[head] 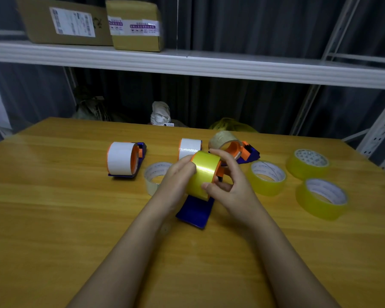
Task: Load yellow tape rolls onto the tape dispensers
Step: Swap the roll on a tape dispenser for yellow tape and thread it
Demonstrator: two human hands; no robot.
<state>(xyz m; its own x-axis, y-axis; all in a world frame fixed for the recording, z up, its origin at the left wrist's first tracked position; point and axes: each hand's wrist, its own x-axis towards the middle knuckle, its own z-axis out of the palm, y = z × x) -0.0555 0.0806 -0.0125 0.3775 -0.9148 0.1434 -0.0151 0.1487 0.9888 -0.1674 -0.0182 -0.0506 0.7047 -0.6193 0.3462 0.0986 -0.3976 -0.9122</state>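
Yellow glossy tape roll (203,174) sits on the orange hub of a blue plastic tape dispenser (196,211) at table centre, held up between both hands. Left hand (178,176) is cupped against the roll's left face, fingers curled over its edge, forearm coming in from bottom left. Right hand (229,183) wraps the roll's right side: thumb on the lower front of the yellow band, fingers arched over the top near the orange hub. Dispenser's blue base points toward the camera and touches the wooden yellow-brown table (53,218).

Around: white-taped blue-and-orange dispenser (125,160) stands to the left, well apart from the hands. Second white-roll dispenser (189,148) is just behind the held roll, partly hidden by it. Clear-brown roll on a blue-orange dispenser (233,145) lies tilted behind the right hand. Pale translucent loose roll (155,176) lies flat just left of the left hand, partly covered by it. Three loose yellow rolls lie flat on the right: near one (267,177) beside the right hand, far one (307,163), front one (322,197). Behind the table, white metal shelf (187,63) carries two cardboard boxes (87,21). Whether the held roll is fully seated on the hub cannot be told.
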